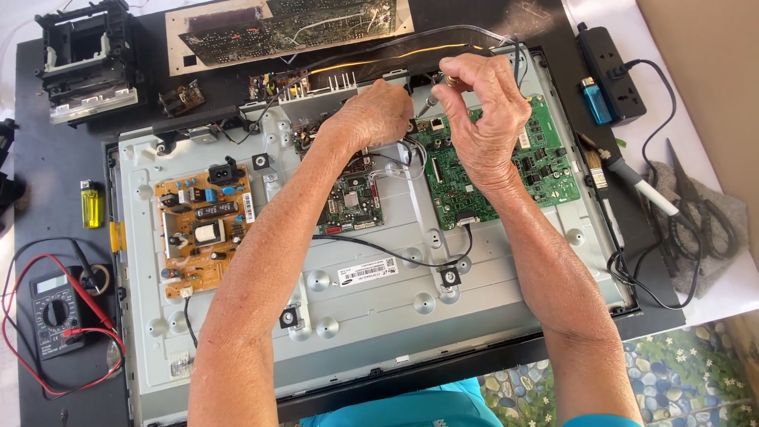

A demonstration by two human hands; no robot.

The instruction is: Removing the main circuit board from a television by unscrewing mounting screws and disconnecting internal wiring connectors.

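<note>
A single camera, worn on the person's head, looks steeply down and forward over the worktop point(47, 198), so both forearms come up from the bottom edge toward the middle of the frame. It sits near enough that the opened television back point(379, 316) fills most of the view, with the far edge of the worktop at the top. A strip of pebbled floor point(680, 387) shows at bottom right.

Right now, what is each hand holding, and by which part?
The right hand pinches a thin metal-tipped tool by its brass-coloured upper end. The left hand is closed; its hold cannot be told.
</note>
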